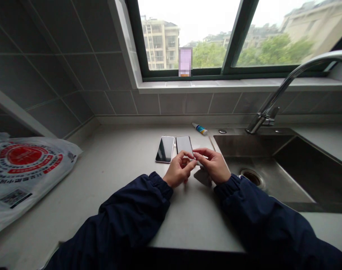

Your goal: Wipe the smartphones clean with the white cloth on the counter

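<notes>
Navy sleeves (137, 213), black phone (184, 144) under two hands

The black phone lies flat on the pale counter (123, 161), screen up, its long axis running away from the person towards the window (188, 37), with the far end leaning slightly right. The right hand (213, 164) reaches over the phone's near right corner and is the nearer of the two, while the left hand (180, 169) curls just short of its lower edge. The fingers of both hands are curled and drawn together, not spread. The right fingertips (200, 152) and left fingertips (188, 155) close towards a pale sliver (199, 163) at that corner, though it is too small to tell whether they pinch it. A dark square sheet (202, 177) lies just below the hands, partly under the right palm.

Just left of the black phone lies a glossy phone (165, 149), and just beyond it a blue-and-white tube (199, 128). To its right opens a steel sink (252, 146), with a chrome faucet (268, 112) farther off. Well to its left, a white plastic bag (21, 168) with red print lies by grey wall tiles (75, 75)
</notes>
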Demonstrator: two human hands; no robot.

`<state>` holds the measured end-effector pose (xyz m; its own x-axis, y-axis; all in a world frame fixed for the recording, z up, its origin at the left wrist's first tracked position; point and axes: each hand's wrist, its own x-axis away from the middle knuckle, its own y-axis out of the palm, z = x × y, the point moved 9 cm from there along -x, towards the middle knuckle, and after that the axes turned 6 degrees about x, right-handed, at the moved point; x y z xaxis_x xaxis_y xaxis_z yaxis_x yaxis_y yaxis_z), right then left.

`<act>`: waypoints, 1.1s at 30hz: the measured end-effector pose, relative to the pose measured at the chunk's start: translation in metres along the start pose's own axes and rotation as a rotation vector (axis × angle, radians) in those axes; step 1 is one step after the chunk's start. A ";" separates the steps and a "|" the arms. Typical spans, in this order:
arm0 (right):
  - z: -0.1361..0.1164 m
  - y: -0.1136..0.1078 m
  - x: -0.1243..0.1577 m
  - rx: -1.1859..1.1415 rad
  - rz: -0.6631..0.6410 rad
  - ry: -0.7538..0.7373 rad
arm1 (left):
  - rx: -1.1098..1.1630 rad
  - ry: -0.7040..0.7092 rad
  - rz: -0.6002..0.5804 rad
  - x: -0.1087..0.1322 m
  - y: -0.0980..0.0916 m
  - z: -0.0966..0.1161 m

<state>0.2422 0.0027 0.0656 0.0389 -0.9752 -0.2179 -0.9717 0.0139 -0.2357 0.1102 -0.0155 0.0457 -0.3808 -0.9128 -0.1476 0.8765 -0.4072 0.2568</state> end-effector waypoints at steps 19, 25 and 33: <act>0.011 0.005 0.001 -0.077 -0.019 0.048 | -0.153 0.107 -0.099 0.003 0.010 0.001; 0.007 0.005 0.002 -0.172 -0.008 0.075 | -0.266 0.126 -0.005 0.000 0.001 0.003; 0.006 0.002 0.003 -0.361 0.045 0.148 | -0.339 0.175 0.012 -0.001 0.001 0.009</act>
<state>0.2421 0.0015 0.0587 -0.0135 -0.9971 -0.0751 -0.9921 0.0040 0.1253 0.1090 -0.0151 0.0544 -0.3399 -0.8861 -0.3152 0.9393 -0.3366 -0.0669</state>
